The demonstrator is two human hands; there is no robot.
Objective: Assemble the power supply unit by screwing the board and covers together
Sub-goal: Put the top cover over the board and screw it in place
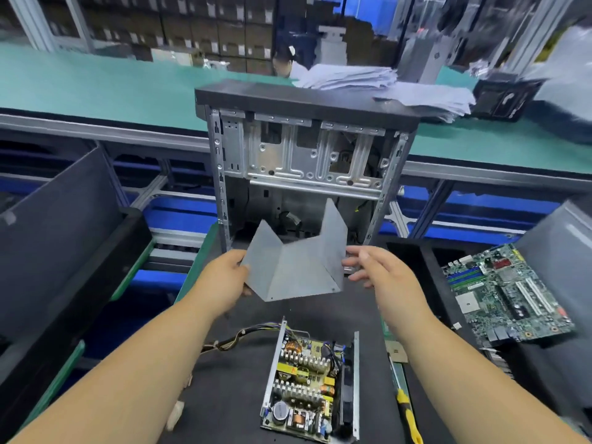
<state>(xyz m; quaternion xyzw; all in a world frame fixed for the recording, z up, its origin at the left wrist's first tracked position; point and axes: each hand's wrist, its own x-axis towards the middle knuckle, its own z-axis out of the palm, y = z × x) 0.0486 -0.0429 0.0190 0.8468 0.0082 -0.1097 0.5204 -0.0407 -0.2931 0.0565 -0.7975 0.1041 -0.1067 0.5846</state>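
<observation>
— Hands?
— Left hand (228, 277) gripping the left edge of a folded grey cover (299, 262), held up over the desk (320, 312). Right hand (374, 267) at the cover's right edge, fingers loosely spread, possibly just touching.
— Below?
— Open supply (307, 386) flat on the desk, board (301, 379) exposed, wires (243, 338) trailing left. Screwdriver (408, 415) just right.
— Further out?
— Bare case (304, 149) upright behind. Motherboard (503, 293) far right.
</observation>
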